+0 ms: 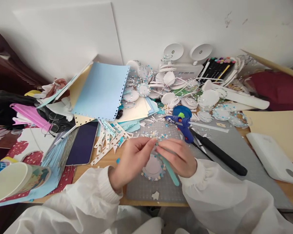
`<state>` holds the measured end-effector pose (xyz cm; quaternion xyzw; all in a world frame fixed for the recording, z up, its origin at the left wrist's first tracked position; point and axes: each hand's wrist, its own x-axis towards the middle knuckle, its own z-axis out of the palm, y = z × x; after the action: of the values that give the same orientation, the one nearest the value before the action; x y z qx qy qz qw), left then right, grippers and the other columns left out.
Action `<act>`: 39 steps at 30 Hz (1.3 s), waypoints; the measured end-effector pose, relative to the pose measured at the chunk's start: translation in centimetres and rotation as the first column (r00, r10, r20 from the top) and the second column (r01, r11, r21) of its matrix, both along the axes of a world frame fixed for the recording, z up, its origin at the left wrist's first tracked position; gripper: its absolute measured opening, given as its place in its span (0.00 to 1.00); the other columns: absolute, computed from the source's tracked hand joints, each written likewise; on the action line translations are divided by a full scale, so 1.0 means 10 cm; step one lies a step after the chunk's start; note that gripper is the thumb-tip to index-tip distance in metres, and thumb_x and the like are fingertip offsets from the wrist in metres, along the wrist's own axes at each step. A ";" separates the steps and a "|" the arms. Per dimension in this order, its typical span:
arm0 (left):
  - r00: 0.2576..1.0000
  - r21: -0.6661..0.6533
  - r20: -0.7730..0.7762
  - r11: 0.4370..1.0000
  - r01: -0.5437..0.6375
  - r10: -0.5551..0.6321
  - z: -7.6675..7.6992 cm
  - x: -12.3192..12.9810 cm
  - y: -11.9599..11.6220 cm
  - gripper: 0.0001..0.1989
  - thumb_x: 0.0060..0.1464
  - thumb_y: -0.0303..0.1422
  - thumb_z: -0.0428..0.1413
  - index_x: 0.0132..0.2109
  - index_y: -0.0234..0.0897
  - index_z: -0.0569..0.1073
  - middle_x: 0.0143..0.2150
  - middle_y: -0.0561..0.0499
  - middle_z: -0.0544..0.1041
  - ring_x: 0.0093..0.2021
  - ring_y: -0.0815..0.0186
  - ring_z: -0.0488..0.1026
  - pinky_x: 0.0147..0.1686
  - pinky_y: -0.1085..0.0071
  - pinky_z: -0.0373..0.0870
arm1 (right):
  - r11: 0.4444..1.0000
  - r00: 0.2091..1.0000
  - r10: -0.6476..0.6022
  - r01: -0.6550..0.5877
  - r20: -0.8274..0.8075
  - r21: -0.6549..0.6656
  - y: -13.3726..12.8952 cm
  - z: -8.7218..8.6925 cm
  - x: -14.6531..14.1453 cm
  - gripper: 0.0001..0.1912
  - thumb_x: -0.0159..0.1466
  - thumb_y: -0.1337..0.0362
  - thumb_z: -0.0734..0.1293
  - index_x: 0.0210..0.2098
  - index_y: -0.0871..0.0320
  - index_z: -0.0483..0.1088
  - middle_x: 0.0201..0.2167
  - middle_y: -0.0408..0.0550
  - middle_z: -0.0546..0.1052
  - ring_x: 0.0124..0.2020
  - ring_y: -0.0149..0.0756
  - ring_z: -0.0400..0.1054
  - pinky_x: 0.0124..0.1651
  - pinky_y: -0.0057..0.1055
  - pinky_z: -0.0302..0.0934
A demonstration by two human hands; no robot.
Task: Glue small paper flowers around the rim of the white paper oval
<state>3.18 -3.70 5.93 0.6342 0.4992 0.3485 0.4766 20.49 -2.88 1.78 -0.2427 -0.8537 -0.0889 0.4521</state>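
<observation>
My right hand is closed around a slim teal tool with a flat, rounded end; its tip is hidden by my fingers, so I cannot tell its exact kind. Thumb and forefinger of my left hand are pinched together, almost touching the right fingertips. Whatever small piece lies between them is too small to make out. Beneath both hands, a round white disc edged with small blue, white and cream paper stars lies on the grey cutting mat. Loose paper stars are scattered just beyond my fingers.
A blue glue gun and a black-handled tool lie to the right. Behind is a pile of decorated discs. At left are blue punched paper, a phone and a paper cup. A white device sits far right.
</observation>
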 end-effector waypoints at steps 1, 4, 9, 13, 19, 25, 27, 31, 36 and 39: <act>0.994 0.042 -0.103 0.999 0.025 -0.021 -0.02 -0.03 0.02 0.23 0.61 0.40 0.46 0.20 0.34 0.60 0.16 0.56 0.59 0.20 0.73 0.55 0.22 0.74 0.50 | 0.998 0.998 -0.021 0.018 -0.059 -0.062 0.01 -0.02 0.02 0.15 0.61 0.75 0.64 0.47 0.56 0.68 0.38 0.50 0.76 0.41 0.37 0.71 0.41 0.35 0.69; 0.895 0.079 -0.436 0.987 0.141 -0.093 -0.08 -0.14 0.07 0.19 0.59 0.39 0.48 0.22 0.34 0.63 0.19 0.55 0.62 0.21 0.72 0.56 0.23 0.74 0.48 | 0.946 0.950 -0.109 0.009 -0.291 -0.324 0.05 -0.10 0.05 0.14 0.60 0.76 0.65 0.41 0.53 0.70 0.36 0.48 0.76 0.37 0.35 0.71 0.39 0.35 0.69; 0.735 -0.119 -0.480 0.866 0.486 -0.478 -0.16 -0.27 0.18 0.14 0.57 0.34 0.50 0.24 0.34 0.65 0.19 0.57 0.62 0.20 0.74 0.54 0.22 0.74 0.46 | 0.762 0.839 -0.205 -0.186 -0.505 -0.620 0.05 -0.19 0.03 0.07 0.61 0.73 0.65 0.35 0.55 0.71 0.33 0.48 0.74 0.34 0.35 0.71 0.28 0.30 0.67; 0.724 -0.140 -0.281 0.773 0.618 -0.630 -0.27 -0.30 0.31 0.16 0.61 0.35 0.47 0.25 0.34 0.61 0.19 0.58 0.57 0.20 0.75 0.53 0.21 0.76 0.47 | 0.670 0.808 -0.175 -0.322 -0.563 -0.669 0.01 -0.22 0.01 0.06 0.63 0.71 0.64 0.38 0.54 0.68 0.33 0.47 0.72 0.28 0.31 0.67 0.27 0.30 0.66; 0.767 -0.111 -0.083 0.771 0.627 -0.636 -0.43 -0.33 0.38 0.18 0.63 0.36 0.46 0.25 0.34 0.58 0.21 0.58 0.55 0.22 0.74 0.53 0.23 0.76 0.50 | 0.624 0.791 -0.162 -0.382 -0.590 -0.682 -0.03 -0.20 0.00 0.06 0.63 0.72 0.63 0.38 0.55 0.66 0.33 0.48 0.70 0.33 0.33 0.67 0.30 0.30 0.64; 0.772 -0.071 -0.078 0.776 0.627 -0.631 -0.45 -0.33 0.38 0.18 0.63 0.36 0.45 0.25 0.35 0.58 0.21 0.57 0.56 0.22 0.74 0.53 0.23 0.76 0.51 | 0.595 0.774 -0.161 -0.418 -0.612 -0.686 -0.04 -0.20 -0.02 0.08 0.63 0.73 0.63 0.39 0.55 0.65 0.34 0.48 0.69 0.36 0.34 0.68 0.31 0.29 0.63; 0.770 -0.043 -0.084 0.774 0.631 -0.633 -0.45 -0.34 0.38 0.18 0.63 0.36 0.45 0.25 0.35 0.58 0.21 0.57 0.55 0.22 0.74 0.53 0.23 0.75 0.51 | 0.597 0.776 -0.172 -0.407 -0.606 -0.691 -0.05 -0.20 -0.02 0.07 0.63 0.73 0.63 0.39 0.55 0.65 0.34 0.48 0.69 0.36 0.34 0.68 0.30 0.28 0.63; 0.764 0.008 -0.087 0.766 0.643 -0.640 -0.47 -0.36 0.37 0.18 0.63 0.35 0.44 0.24 0.35 0.57 0.21 0.57 0.56 0.22 0.73 0.53 0.23 0.75 0.51 | 0.585 0.786 -0.196 -0.385 -0.586 -0.714 -0.06 -0.19 -0.02 0.05 0.63 0.71 0.64 0.38 0.56 0.66 0.35 0.49 0.69 0.35 0.34 0.68 0.28 0.28 0.64; 0.773 -0.008 -0.085 0.776 0.631 -0.629 -0.44 -0.35 0.35 0.17 0.62 0.34 0.45 0.25 0.35 0.57 0.22 0.57 0.56 0.22 0.73 0.53 0.23 0.75 0.52 | 0.570 0.782 -0.188 -0.406 -0.595 -0.714 -0.07 -0.17 -0.04 0.04 0.63 0.69 0.64 0.38 0.56 0.66 0.34 0.49 0.70 0.34 0.34 0.69 0.29 0.30 0.65; 0.780 -0.021 -0.091 0.785 0.619 -0.619 -0.41 -0.33 0.35 0.17 0.62 0.34 0.45 0.24 0.35 0.57 0.22 0.57 0.57 0.23 0.73 0.54 0.23 0.75 0.52 | 0.549 0.781 -0.198 -0.413 -0.593 -0.727 -0.08 -0.18 -0.05 0.03 0.63 0.68 0.64 0.38 0.56 0.66 0.34 0.50 0.70 0.33 0.34 0.69 0.29 0.30 0.65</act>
<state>-0.09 -0.23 1.84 0.7807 0.2834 0.1454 0.5377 19.98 -3.66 0.03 -0.3839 -0.6093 0.4371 0.5388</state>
